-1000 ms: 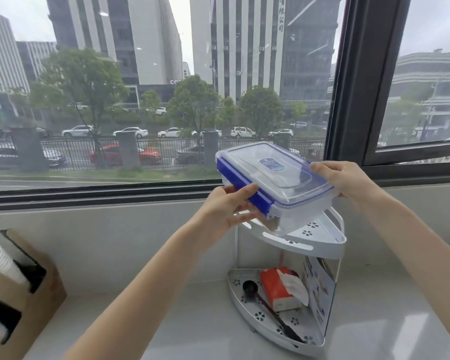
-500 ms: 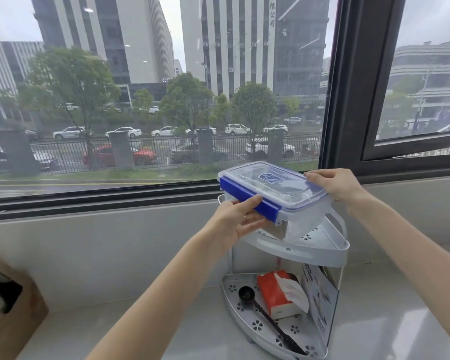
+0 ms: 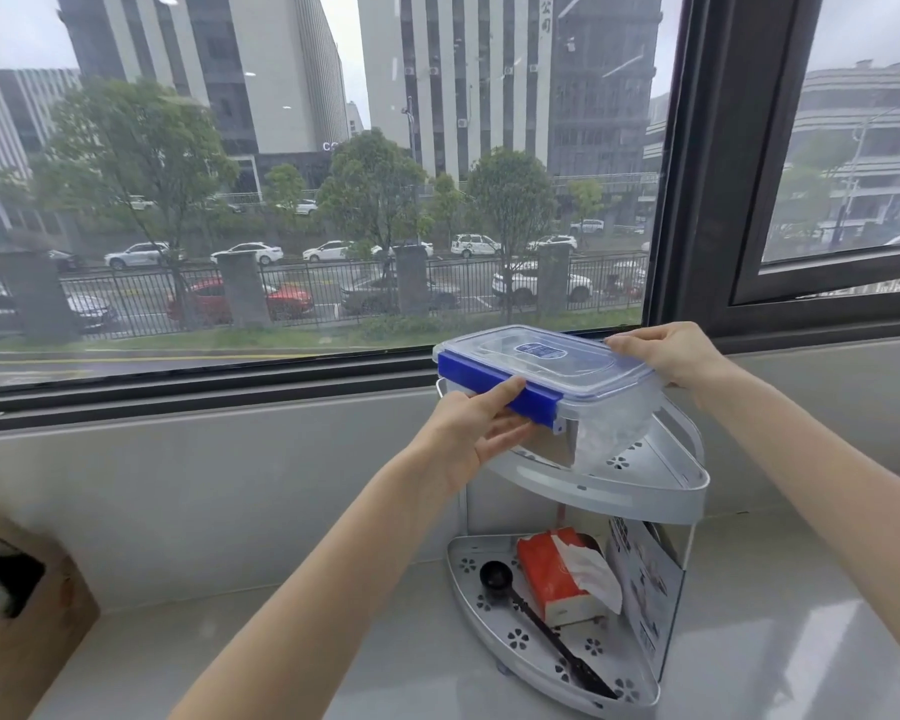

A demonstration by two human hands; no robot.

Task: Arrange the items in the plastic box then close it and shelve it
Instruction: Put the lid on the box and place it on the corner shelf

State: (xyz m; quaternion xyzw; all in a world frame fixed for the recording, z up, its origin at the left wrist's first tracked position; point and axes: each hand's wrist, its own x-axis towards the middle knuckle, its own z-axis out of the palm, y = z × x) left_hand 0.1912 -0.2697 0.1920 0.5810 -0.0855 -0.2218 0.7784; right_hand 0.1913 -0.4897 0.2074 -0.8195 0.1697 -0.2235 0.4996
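A clear plastic box (image 3: 611,423) with a closed lid and blue side clips sits low over the top tier of a white two-tier corner shelf (image 3: 645,493). My left hand (image 3: 476,431) grips the box's near end at the blue clip. My right hand (image 3: 668,353) holds the far right end over the lid's edge. The box's base is at or just above the tier; contact is not clear. Its contents cannot be made out.
The shelf's lower tier (image 3: 494,605) holds a red tissue pack (image 3: 557,582), a black scoop (image 3: 533,608) and a printed card (image 3: 640,584). A window ledge and dark frame (image 3: 230,394) run behind. A cardboard holder (image 3: 27,615) stands at the left on the counter.
Both hands have lowered the closed box from in front of the window down onto the shelf's top tier. The grip on both ends is unchanged.
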